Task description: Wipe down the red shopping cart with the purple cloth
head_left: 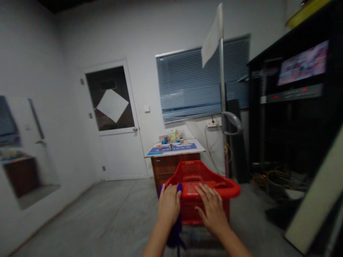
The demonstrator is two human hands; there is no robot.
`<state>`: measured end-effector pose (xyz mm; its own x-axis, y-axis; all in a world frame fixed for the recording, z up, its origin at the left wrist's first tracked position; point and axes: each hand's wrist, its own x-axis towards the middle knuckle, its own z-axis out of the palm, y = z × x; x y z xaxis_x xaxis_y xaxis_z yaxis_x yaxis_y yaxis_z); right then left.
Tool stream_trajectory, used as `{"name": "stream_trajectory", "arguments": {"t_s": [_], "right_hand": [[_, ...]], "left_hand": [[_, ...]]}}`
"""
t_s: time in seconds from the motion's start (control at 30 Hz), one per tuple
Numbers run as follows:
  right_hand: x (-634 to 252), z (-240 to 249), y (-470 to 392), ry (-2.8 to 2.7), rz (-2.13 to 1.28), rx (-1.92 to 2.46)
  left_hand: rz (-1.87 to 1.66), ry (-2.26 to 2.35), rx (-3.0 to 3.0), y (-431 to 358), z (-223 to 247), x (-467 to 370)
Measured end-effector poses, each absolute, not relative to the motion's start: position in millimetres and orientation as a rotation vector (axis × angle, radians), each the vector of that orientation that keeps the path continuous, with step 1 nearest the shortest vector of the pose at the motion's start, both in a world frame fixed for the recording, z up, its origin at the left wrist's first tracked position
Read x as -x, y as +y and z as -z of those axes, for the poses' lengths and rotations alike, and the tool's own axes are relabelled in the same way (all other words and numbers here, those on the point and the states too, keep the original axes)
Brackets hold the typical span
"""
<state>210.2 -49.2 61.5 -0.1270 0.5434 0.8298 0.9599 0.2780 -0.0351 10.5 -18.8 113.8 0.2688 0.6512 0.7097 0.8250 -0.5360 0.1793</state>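
Observation:
A red plastic shopping cart (205, 208) stands directly in front of me, with its handle side toward me. My left hand (169, 201) is closed over the left end of the cart's rim. A purple cloth (175, 232) is bunched under that hand; it shows on both sides of the fingers and hangs down below the wrist. My right hand (210, 207) rests near the middle of the same rim, fingers stretched out and slightly spread, holding nothing. The thumb of the right hand lies against the red front panel.
Beyond the cart is a wooden cabinet (160, 165) topped with a printed board and small items. A metal pole (222, 75) rises behind the cart. Dark shelving (257, 142) with a lit screen stands right, near loose cables. A white door (120, 157) is behind left; a mirror (40, 178) leans left.

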Motion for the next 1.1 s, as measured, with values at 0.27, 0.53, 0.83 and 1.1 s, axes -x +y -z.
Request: {"name": "stream_trajectory", "arguments": {"t_s": [0.27,0.53,0.83,1.1], "right_hand": [[-205.6,-67.0,-52.8,-1.747,0.677,1.417],[-208.8,-69.7,-55.0,-1.796,0.705,1.37],[-212.0,-76.2,-57.1,-1.827,0.71,1.319],[-243.8,-70.7,-61.0,-1.68,0.74,1.434]], "left_hand": [[1.156,-1.353,2.222,-22.1,-111.1,-39.7],[1.139,-1.472,2.164,-26.7,-106.7,-16.7],[1.106,-1.429,2.275,-31.7,-114.4,-46.5],[1.078,-1.559,2.26,-33.5,-117.7,-50.1]]}}
